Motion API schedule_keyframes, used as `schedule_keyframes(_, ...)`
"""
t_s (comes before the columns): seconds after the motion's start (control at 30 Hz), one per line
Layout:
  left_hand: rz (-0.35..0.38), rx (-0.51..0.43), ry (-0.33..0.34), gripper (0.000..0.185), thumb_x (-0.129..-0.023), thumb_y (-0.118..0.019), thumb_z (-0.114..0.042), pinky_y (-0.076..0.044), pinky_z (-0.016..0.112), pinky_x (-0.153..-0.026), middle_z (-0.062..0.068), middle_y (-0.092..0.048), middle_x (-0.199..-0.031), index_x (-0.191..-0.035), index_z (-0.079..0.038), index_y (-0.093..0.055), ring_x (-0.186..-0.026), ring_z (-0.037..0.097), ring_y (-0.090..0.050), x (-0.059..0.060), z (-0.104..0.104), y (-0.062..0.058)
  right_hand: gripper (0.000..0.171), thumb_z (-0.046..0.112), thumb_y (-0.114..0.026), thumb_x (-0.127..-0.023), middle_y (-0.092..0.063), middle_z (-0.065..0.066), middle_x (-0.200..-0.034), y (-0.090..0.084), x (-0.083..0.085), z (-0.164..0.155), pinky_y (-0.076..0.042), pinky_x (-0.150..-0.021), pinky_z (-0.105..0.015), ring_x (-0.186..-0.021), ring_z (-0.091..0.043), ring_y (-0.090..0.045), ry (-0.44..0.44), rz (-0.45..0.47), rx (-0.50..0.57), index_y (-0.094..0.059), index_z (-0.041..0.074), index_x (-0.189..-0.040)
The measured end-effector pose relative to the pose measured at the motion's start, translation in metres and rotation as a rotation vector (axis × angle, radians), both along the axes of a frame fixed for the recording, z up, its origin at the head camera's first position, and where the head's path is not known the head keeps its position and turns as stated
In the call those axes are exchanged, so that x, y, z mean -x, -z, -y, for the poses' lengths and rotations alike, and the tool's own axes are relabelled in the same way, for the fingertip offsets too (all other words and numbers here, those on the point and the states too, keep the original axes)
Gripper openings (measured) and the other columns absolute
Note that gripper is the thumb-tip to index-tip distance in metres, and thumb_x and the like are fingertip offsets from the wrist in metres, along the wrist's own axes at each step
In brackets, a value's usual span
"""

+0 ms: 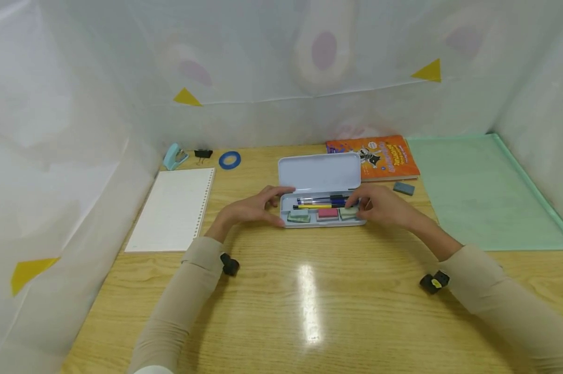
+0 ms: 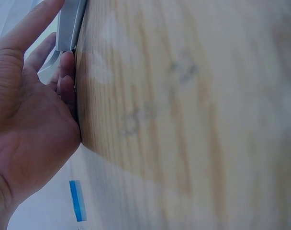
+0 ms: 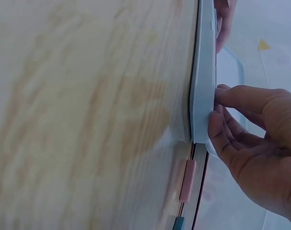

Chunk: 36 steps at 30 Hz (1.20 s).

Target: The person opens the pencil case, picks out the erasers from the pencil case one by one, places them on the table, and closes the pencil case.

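Observation:
A pale blue pencil case (image 1: 319,173) lies with its lid raised at the back. Inside are several pens (image 1: 316,206), a green eraser (image 1: 298,217), a pink eraser (image 1: 328,213) and a pale green eraser (image 1: 348,213). My left hand (image 1: 250,209) grips the case's left end, thumb at the front corner and a finger towards the hinge. Over the right end, my right hand (image 1: 383,205) has curled fingers and pinches the pale green eraser, partly covering it. In the right wrist view, thumb and fingers of my right hand (image 3: 260,127) reach over the rim; their tips are partly hidden.
Behind the case lies an orange book (image 1: 393,156), with a blue eraser (image 1: 404,188) before it. A green mat (image 1: 487,192) is at right. A white notebook (image 1: 171,210), mint stapler (image 1: 174,157), black binder clip (image 1: 203,154) and blue tape roll (image 1: 229,160) are at left.

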<state>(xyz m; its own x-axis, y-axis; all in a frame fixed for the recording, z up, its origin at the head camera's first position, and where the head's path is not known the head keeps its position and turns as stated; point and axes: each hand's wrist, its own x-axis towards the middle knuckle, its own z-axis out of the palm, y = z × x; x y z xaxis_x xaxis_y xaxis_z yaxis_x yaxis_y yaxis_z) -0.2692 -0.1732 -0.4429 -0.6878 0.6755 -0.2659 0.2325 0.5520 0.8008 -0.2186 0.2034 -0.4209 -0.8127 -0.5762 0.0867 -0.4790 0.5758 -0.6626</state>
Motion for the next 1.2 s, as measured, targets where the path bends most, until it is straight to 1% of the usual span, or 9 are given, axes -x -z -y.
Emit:
schedule_keyframes(0.17,0.004,0.012,-0.005,0.089,-0.089,-0.084,-0.036,-0.034,0.05,-0.111,0.003,-0.036,-0.147,-0.16,-0.046,-0.032,-0.132,0.026,-0.04,0.0,-0.002,0.0,0.027,-0.01,-0.075,-0.087,-0.07,-0.008,-0.102,0.001,-0.002,0.0,-0.055,-0.078,-0.034,-0.084,-0.018,-0.061,0.021,0.018,-0.003,-0.074,0.004,-0.11)
schedule_keyframes(0.37,0.004,0.011,-0.01,0.089,-0.089,-0.084,-0.035,-0.034,0.049,-0.111,0.003,-0.035,-0.147,-0.16,-0.045,-0.032,-0.131,0.026,-0.04,0.0,-0.002,-0.001,0.024,-0.007,-0.072,-0.089,-0.07,-0.006,-0.103,-0.002,-0.003,-0.004,-0.051,-0.073,-0.029,-0.085,-0.019,-0.059,0.065,0.022,-0.006,-0.075,0.008,-0.107)
schedule_keyframes(0.53,0.001,0.017,-0.009,0.09,-0.089,-0.084,-0.034,-0.035,0.049,-0.109,0.004,-0.035,-0.146,-0.161,-0.044,-0.032,-0.129,0.026,-0.039,-0.001,-0.003,-0.002,0.025,-0.004,-0.068,-0.093,-0.072,-0.004,-0.106,-0.009,-0.002,-0.021,-0.05,-0.074,-0.026,-0.087,-0.02,-0.06,0.131,-0.006,0.023,-0.076,0.012,-0.11)
schedule_keyframes(0.67,0.004,0.022,-0.01,0.09,-0.089,-0.084,-0.033,-0.035,0.049,-0.11,0.004,-0.035,-0.148,-0.161,-0.044,-0.031,-0.131,0.026,-0.04,-0.002,-0.003,-0.002,0.023,-0.001,-0.068,-0.096,-0.073,-0.007,-0.107,-0.017,-0.003,-0.04,-0.049,-0.075,-0.023,-0.088,-0.019,-0.062,0.189,-0.036,0.043,-0.077,0.011,-0.112)
schedule_keyframes(0.77,0.006,0.018,-0.009,0.09,-0.089,-0.084,-0.033,-0.034,0.049,-0.111,0.004,-0.035,-0.148,-0.161,-0.044,-0.031,-0.131,0.026,-0.04,-0.002,-0.002,-0.002,0.022,-0.001,-0.069,-0.095,-0.072,-0.007,-0.107,-0.019,-0.003,-0.052,-0.049,-0.074,-0.021,-0.087,-0.016,-0.062,0.232,-0.035,0.038,-0.077,0.011,-0.112)
schedule_keyframes(0.87,0.004,0.016,-0.008,0.09,-0.089,-0.084,-0.033,-0.034,0.049,-0.111,0.004,-0.035,-0.148,-0.161,-0.045,-0.031,-0.131,0.026,-0.04,-0.002,-0.002,-0.001,0.022,-0.002,-0.07,-0.095,-0.072,-0.008,-0.107,-0.018,-0.002,-0.06,-0.049,-0.073,-0.023,-0.086,-0.015,-0.062,0.235,-0.03,0.015,-0.076,0.009,-0.113)
schedule_keyframes(0.97,0.005,0.014,-0.009,0.09,-0.089,-0.084,-0.033,-0.034,0.048,-0.111,0.003,-0.035,-0.148,-0.16,-0.046,-0.031,-0.131,0.026,-0.04,-0.001,-0.002,-0.001,0.021,-0.002,-0.071,-0.094,-0.073,-0.01,-0.107,-0.015,0.0,-0.064,-0.049,-0.073,-0.024,-0.086,-0.017,-0.062,0.227,-0.028,-0.014,-0.076,0.007,-0.113)
schedule_keyframes(1.2,0.022,-0.001,-0.008,0.09,-0.089,-0.084,-0.032,-0.034,0.049,-0.112,0.003,-0.035,-0.149,-0.16,-0.046,-0.031,-0.134,0.026,-0.041,-0.002,-0.002,-0.002,0.023,-0.004,-0.068,-0.094,-0.075,-0.011,-0.111,-0.007,0.003,-0.064,-0.05,-0.074,-0.024,-0.087,-0.02,-0.062,0.203,-0.006,-0.051,-0.078,0.006,-0.113)
